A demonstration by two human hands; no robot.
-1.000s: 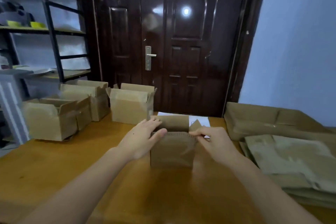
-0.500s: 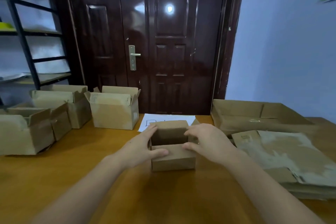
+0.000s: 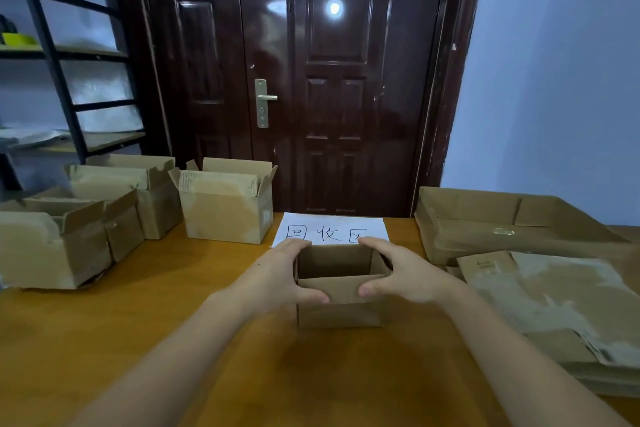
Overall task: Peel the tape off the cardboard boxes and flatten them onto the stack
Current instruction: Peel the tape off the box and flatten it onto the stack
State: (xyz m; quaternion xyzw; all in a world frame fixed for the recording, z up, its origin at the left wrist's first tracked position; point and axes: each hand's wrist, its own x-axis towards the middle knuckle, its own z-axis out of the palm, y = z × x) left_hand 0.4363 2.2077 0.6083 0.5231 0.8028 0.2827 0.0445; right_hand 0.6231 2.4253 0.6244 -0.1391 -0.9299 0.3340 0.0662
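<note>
A: Head view, item one?
B: Small open box [image 3: 339,302], upright on the wooden table [image 3: 138,340], just before the paper sign [image 3: 332,230].
A: Hands?
B: Left hand [image 3: 277,279] and right hand [image 3: 403,276] each curl round a side, thumbs on the near wall.
A: Stack?
B: Flattened cardboard stack [image 3: 554,298], right; four open boxes [image 3: 225,206], left.

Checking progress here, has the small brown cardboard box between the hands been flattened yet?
No, the small brown cardboard box stands upright and open on the wooden table, both hands gripping its sides.
</note>
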